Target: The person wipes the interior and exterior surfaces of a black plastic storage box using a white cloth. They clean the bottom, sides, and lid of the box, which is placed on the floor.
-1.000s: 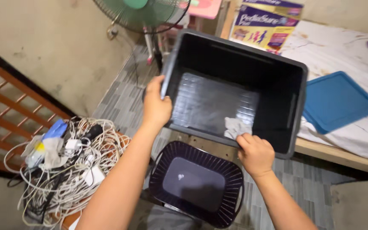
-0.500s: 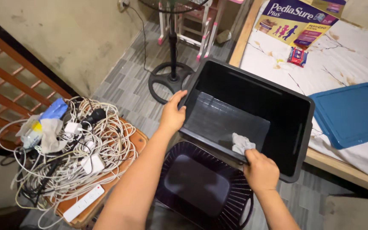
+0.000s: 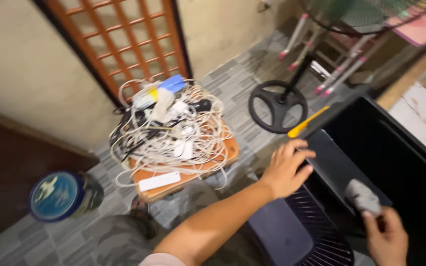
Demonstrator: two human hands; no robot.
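Observation:
My left hand [image 3: 286, 171] lies over the near left rim of a large black plastic bin [image 3: 400, 148], fingers curled onto its wall. My right hand [image 3: 386, 237] sits at the lower right and pinches a small grey cloth [image 3: 362, 195] against the bin's near edge. The bin is tilted, with its opening toward me. Just below it stands a dark purple slatted basket [image 3: 297, 234], under my left forearm. A yellow strip [image 3: 307, 121] shows by the bin's far left corner.
A tangle of white cables and chargers [image 3: 173, 125] is heaped on an orange stool [image 3: 225, 150]. A fan's black round base [image 3: 278, 106] stands on the grey tiles. A blue-lidded tin [image 3: 57, 194] is at left, an orange wooden lattice [image 3: 124, 39] behind.
My view has swung left and down, so the cable pile is now in the middle and the bin at the right edge. Both hands stay at the bin, the cloth still in my right.

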